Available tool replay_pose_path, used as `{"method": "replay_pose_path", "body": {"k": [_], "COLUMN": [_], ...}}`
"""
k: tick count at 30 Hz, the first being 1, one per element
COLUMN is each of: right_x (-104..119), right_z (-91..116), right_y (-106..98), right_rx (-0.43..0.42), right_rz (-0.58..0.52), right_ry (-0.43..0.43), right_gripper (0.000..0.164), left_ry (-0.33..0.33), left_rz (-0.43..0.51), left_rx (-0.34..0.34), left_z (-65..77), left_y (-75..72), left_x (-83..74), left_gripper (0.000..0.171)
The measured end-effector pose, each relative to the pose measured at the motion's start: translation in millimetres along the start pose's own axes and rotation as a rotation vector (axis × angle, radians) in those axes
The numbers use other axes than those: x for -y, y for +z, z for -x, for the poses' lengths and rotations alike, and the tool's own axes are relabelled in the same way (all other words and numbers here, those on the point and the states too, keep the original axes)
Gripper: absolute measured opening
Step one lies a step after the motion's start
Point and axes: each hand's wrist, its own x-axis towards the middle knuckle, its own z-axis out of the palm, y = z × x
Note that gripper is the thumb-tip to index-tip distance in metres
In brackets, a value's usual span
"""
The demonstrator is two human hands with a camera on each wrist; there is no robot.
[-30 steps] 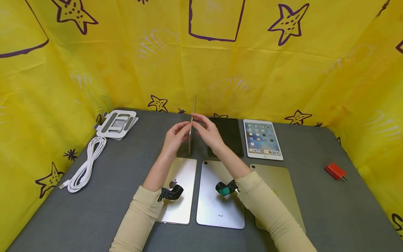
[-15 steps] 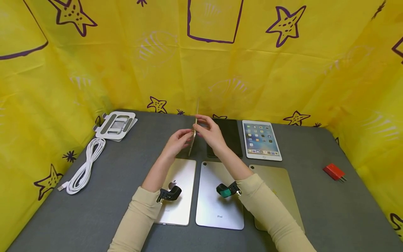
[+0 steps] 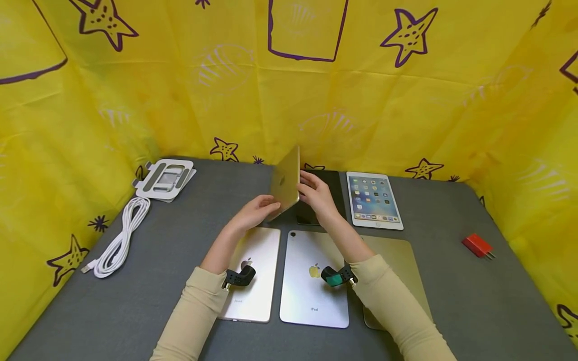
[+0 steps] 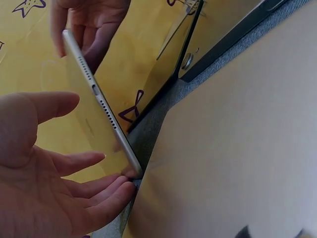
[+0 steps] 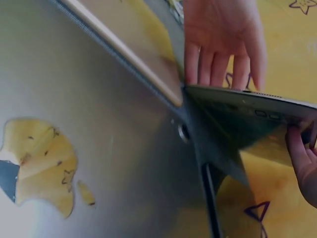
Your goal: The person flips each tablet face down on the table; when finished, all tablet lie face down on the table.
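Shows screen (image 5: pixel 247 124) to right wrist, only gold back (image 3: pixel 283 181) to head; pinches tablet (image 3: pixel 289 170) at four o'clock with right hand (image 3: pixel 319 196), touches at seven with left hand (image 3: pixel 254 212) spread

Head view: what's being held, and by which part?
The tilted gold tablet: right hand grips its right edge, toward the bottom; left hand touches its lower edge.

Tablet count is six: one held tablet (image 3: pixel 284 183) at frame centre, one dark tablet (image 3: pixel 338 185) to its right, one lit-screen tablet (image 3: pixel 375 199) at centre right, and three face-down tablets (image 3: pixel 313 297) at lower centre. Accessories: one white folding stand (image 3: pixel 157 173) and one white cable (image 3: pixel 121 243), left; one red plug adapter (image 3: pixel 477 244), right. Hands (image 3: pixel 254 213): two; wrist straps (image 3: pixel 239 277): two.
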Motion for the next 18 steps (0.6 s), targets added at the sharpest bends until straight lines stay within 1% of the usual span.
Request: {"method": "replay_pose_path", "body": {"k": [4, 9, 13, 18], "right_x": [-7, -19, -24, -28], "right_z": [-1, -4, -5, -6], "right_y": [-5, -3, 1, 10], "right_rx": [-0.027, -0.047, -0.032, 0.012], "right_rz": [0.001, 0.025, 0.052, 0.077], "right_ry": [0.054, 0.103, 0.115, 0.147], "right_gripper": [0.047, 0.048, 0.049, 0.052], "left_ry": [-0.005, -0.012, -0.009, -0.019], "left_rz": [-0.023, -0.036, -0.045, -0.047], "left_rx": [-0.013, -0.014, -0.025, -0.039], "left_z": [3.2, 6.3, 8.5, 11.5], "left_y": [-4.3, -13.9, -22.5, -34.0], "left_x": [1.0, 7.1, 10.9, 16.1], "left_gripper": [0.064, 0.069, 0.068, 0.065]}}
